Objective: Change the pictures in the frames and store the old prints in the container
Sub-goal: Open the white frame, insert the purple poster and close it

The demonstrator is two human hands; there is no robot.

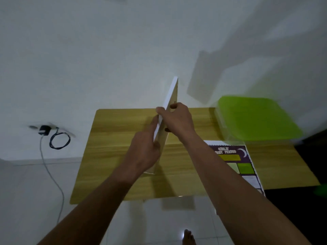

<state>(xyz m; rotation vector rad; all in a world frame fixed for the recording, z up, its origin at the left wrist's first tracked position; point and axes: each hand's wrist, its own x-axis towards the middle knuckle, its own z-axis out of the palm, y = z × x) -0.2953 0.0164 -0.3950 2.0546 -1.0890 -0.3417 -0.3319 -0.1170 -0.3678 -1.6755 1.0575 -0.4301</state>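
A picture frame (171, 96) with a white edge and a brown back stands on edge above the middle of the wooden table (113, 156), seen almost edge-on. My left hand (143, 154) grips its lower left side. My right hand (177, 117) holds its upper part, thumb on the white front edge and fingers on the brown back. A purple printed sheet (238, 163) with yellow and green boxes lies flat on the table to the right. Behind it sits a clear container with a green lid (256, 117).
The table stands against a white wall (106, 59). On the wall at the left a black charger (44, 131) hangs with a coiled black cable and a grey cord trailing to the tiled floor (26, 191). My bare foot (188, 237) shows below the table's near edge.
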